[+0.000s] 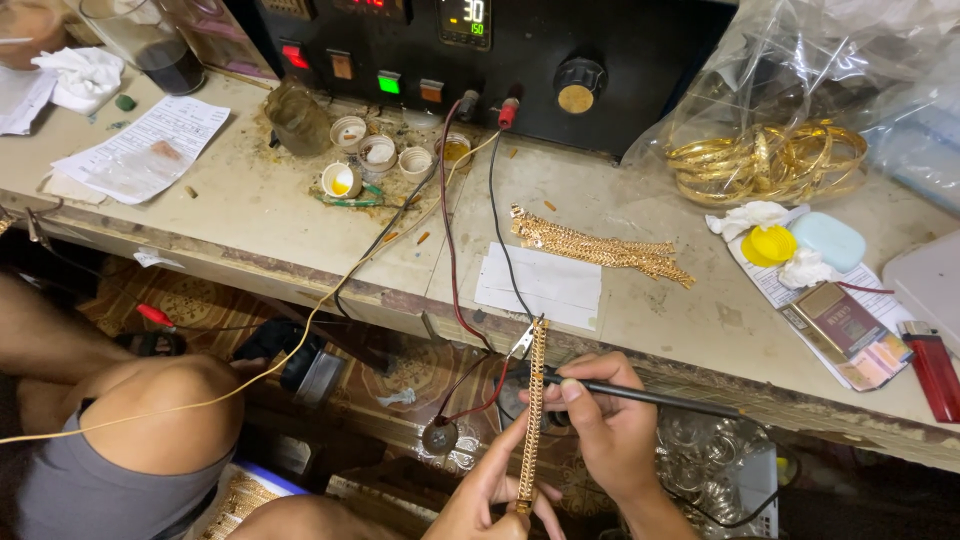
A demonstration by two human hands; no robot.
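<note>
My left hand [492,497] pinches the lower end of a gold chain bracelet [533,410], which stands upright below the bench edge. A metal crocodile clip [522,342] on a black wire grips the bracelet's top end. My right hand [605,425] holds a thin black pen-like tool [640,395], whose tip touches the bracelet's upper part. A small round disc [439,437] hangs from a red wire beside the bracelet.
On the worn bench [260,220] lie several gold chains [600,248], white paper [540,282], small paint caps [375,155], a bag of gold bangles [770,160], a red lighter [933,372] and a black power unit [480,50]. My bent knee [170,400] is at left.
</note>
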